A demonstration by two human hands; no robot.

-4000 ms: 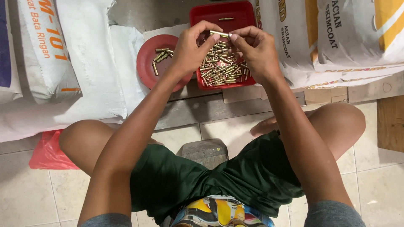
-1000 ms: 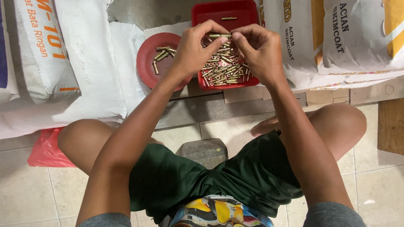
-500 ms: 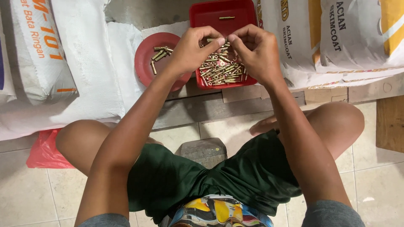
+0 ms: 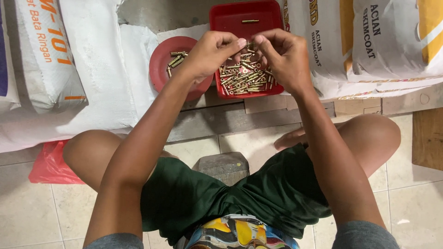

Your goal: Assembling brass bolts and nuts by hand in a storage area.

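My left hand [image 4: 210, 54] and my right hand [image 4: 282, 56] meet fingertip to fingertip above a red square tray [image 4: 230, 18]. Between the fingertips they pinch a small brass-coloured bolt that is mostly hidden. The tray holds a heap of several brass-coloured bolts [image 4: 243, 78] in its near half and one lone bolt [image 4: 250, 21] at the far end. To the left, a round red dish [image 4: 160, 64] holds a few more bolts [image 4: 174, 59], partly under my left hand.
White printed sacks [image 4: 69, 55] lie at the left, and further white sacks [image 4: 383, 41] at the right of the tray. A red plastic bag [image 4: 48, 163] lies by my left knee. I sit on a grey block [image 4: 224, 166] on a tiled floor, with wooden planks [image 4: 258, 115] ahead.
Both hands have stayed over the tray, fingertips working together on the small bolt. They sit slightly lower over the heap than four seconds ago.
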